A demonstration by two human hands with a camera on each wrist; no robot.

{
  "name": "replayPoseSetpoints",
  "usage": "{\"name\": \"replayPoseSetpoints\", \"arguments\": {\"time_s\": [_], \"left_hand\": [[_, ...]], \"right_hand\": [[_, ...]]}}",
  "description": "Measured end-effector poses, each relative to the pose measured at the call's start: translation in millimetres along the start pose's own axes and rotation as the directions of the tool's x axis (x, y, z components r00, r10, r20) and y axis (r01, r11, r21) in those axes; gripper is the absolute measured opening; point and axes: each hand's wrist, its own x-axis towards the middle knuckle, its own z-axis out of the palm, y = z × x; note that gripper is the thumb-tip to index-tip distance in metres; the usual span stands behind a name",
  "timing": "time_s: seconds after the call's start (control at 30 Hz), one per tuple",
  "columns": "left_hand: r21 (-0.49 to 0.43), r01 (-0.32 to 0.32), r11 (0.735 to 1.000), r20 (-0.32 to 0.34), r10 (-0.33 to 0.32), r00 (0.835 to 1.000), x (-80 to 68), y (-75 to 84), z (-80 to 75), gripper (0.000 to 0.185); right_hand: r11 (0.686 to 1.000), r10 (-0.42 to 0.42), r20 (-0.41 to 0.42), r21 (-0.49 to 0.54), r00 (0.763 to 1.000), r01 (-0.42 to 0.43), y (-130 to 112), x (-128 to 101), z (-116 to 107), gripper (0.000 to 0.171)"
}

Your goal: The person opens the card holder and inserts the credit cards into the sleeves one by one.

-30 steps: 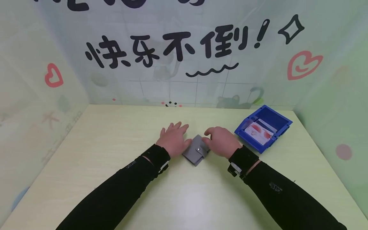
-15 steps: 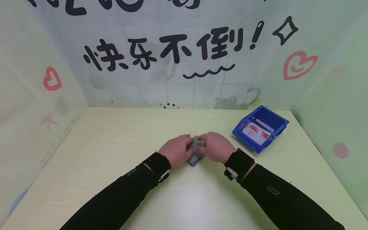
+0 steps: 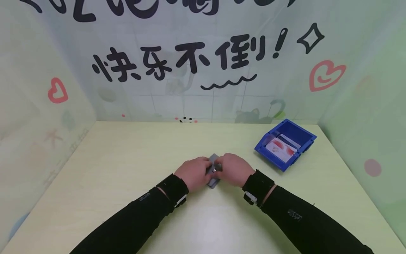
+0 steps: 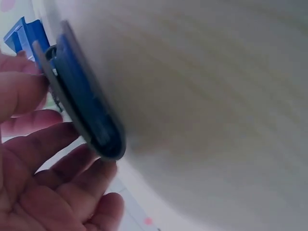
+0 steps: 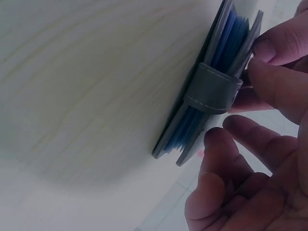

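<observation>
A grey card holder (image 3: 214, 183) lies on the table between both hands. In the right wrist view its strap (image 5: 211, 90) wraps the side where blue sleeves (image 5: 185, 131) show between the covers. A round metal snap (image 3: 214, 169) shows beside the right fingers in the head view. My left hand (image 3: 194, 173) holds the card holder by its spine side, fingertips against the rounded edge in the left wrist view. With bent thumb and index finger, my right hand (image 3: 235, 170) pinches at the strap by the snap. The fingers partly hide the top cover.
At the back right of the table (image 3: 142, 144) stands an open blue box (image 3: 272, 160) with printed cards (image 3: 280, 149) inside. Printed cloth walls (image 3: 152, 106) enclose the table at the back and sides.
My left hand has gone from spread fingers beside the card holder to holding its side. My right hand has moved left and closed in on the strap. The view has tilted slightly.
</observation>
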Motion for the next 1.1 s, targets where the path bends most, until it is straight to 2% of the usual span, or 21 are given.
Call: {"name": "replayPoseSetpoints", "arguments": {"time_s": [0.2,0.53,0.7,0.8,0.93,1.1], "left_hand": [[0.098,0.008,0.995,0.022,-0.01,1.0,-3.7,4.1,-3.4,0.015],[0.231,-0.055,0.972,0.013,0.053,0.999,-8.5,12.7,-9.5,0.017],[0.2,-0.036,0.979,0.043,0.028,0.999,-5.3,15.3,-8.8,0.022],[0.177,-0.016,0.984,0.052,0.007,0.999,-4.3,16.2,-9.3,0.032],[0.188,-0.016,0.982,0.05,0.006,0.999,-3.5,15.8,-10.1,0.044],[0.219,-0.029,0.975,0.048,0.019,0.999,-2.8,14.1,-11.0,0.047]], "right_hand": [[0.998,-0.026,0.022,-0.053,0.999,0.027,1,2,2,0.004],[0.985,-0.12,0.008,-0.124,0.993,0.12,-1,0,-2,0.019],[0.991,-0.109,0.014,-0.072,0.994,0.109,-1,0,0,0.013],[0.992,-0.104,0.006,-0.067,0.995,0.104,-2,-1,1,0.007],[0.988,-0.109,-0.019,-0.112,0.994,0.106,-2,1,4,0.003],[0.986,-0.106,-0.036,-0.133,0.994,0.1,-4,3,5,0.007]]}}
